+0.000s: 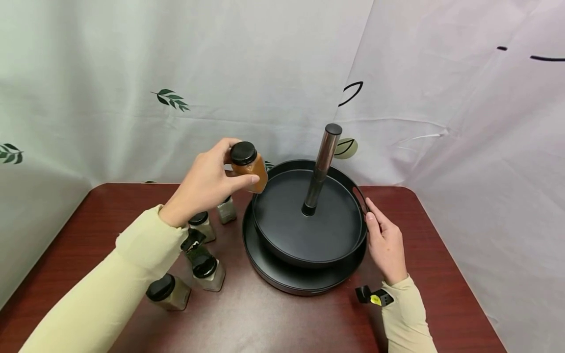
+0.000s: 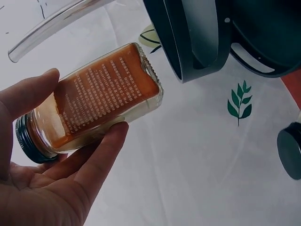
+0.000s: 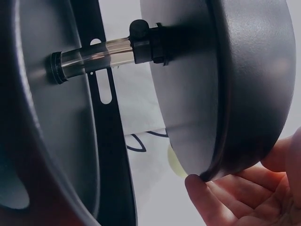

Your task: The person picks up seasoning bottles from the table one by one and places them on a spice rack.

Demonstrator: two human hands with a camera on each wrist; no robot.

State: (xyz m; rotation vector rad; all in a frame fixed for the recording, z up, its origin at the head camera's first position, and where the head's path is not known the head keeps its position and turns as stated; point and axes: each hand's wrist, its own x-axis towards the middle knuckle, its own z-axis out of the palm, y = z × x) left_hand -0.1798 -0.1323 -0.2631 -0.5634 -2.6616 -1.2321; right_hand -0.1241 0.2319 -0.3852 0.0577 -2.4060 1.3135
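Note:
My left hand (image 1: 207,176) holds a square glass spice jar (image 1: 251,169) with a black lid and orange-brown powder, raised at the left edge of a black two-tier round tray (image 1: 287,211). In the left wrist view the jar (image 2: 103,94) is tilted, with printed text on its side and thumb and fingers on opposite faces. My right hand (image 1: 386,240) grips the upper tier's right rim beside a handle cut-out. In the right wrist view its fingers (image 3: 207,202) curl against that tier's lower edge. A shiny tube (image 1: 324,162) rises from the tray's centre.
Several black-lidded spice jars stand left of the tray, among them a rear jar (image 1: 227,211), a middle jar (image 1: 211,275) and a front jar (image 1: 176,296). My left forearm crosses over some. A white leaf-print curtain (image 1: 265,59) hangs behind the dark red table (image 1: 247,328).

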